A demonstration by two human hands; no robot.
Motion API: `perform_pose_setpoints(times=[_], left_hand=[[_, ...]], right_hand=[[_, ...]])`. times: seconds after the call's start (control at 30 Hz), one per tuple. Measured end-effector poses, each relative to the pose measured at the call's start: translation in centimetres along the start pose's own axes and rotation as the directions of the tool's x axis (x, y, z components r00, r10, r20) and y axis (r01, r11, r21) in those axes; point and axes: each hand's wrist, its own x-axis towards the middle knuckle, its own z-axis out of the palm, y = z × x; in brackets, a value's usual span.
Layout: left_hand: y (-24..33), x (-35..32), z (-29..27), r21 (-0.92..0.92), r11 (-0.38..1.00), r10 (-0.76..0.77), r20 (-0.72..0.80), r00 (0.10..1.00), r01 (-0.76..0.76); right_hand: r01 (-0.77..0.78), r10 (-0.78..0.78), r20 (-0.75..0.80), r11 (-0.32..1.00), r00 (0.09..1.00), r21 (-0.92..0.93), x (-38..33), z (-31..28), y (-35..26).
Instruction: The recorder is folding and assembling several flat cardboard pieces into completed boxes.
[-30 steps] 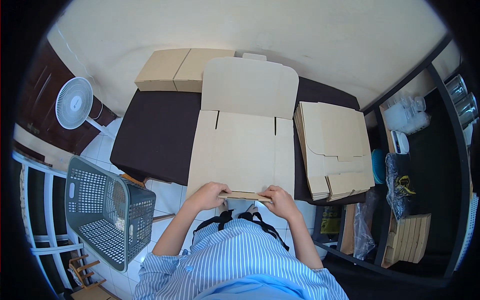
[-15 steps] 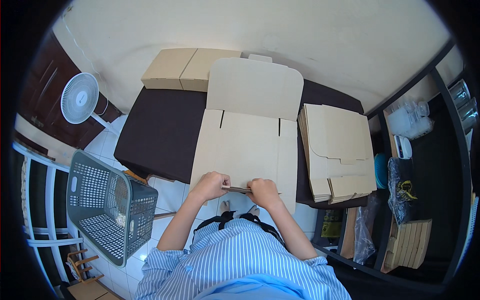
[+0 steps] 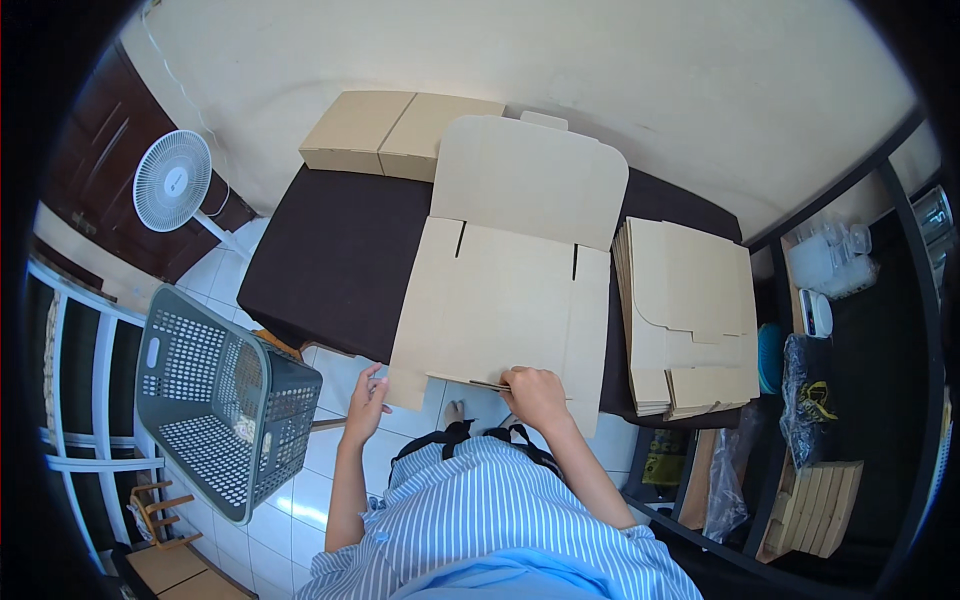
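Note:
An unfolded cardboard box blank (image 3: 500,300) lies over the dark-covered table, its large rounded flap at the far end and two dark slots across the middle. My right hand (image 3: 537,398) grips the folded front edge of the blank, fingers closed round it. Off the blank's near left corner flap, my left hand (image 3: 367,405) is raised with its fingers apart and nothing in it. It is close beside that flap; whether a fingertip touches it I cannot tell.
Right of the blank lies a stack of flat cardboard blanks (image 3: 690,290). Folded boxes (image 3: 400,130) stand at the back left on the dark cloth (image 3: 320,260). A grey basket (image 3: 210,400) and a white fan (image 3: 173,180) are on the left, shelves with plastic containers (image 3: 835,255) on the right.
My left hand has let go of the front edge and moved left and down, its fingers opening. My right hand keeps its grip. The view has shifted slightly.

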Motion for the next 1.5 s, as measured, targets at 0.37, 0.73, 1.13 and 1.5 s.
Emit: perform_pose_setpoints(times=[0.37, 0.73, 1.13, 1.5], left_hand=[[0.8, 0.7, -0.3, -0.268, 0.957, 0.147, 0.12, 0.982, -0.111], [1.9, 1.6, 0.3, 0.174, 0.956, 0.231, 0.048, 0.972, -0.236], [7.5, 1.4, 2.3, 0.534, 0.456, 0.694, 0.287, 0.66, -0.712], [8.7, 2.3, 5.7, 0.399, 0.217, 0.662, 0.611, 0.435, -0.891]], right_hand=[[-0.034, 0.032, 0.086, 0.999, 0.996, 0.021, -0.3, -0.5, -0.2], [-0.001, 0.008, -0.029, 0.973, 1.0, 0.23, -3.9, 0.2, -1.6], [0.292, -0.197, -0.274, 0.882, 0.941, 0.369, -5.8, -0.6, -1.3], [-0.099, 0.002, 0.122, 0.59, 0.993, 0.801, -7.9, -3.6, -1.7]])
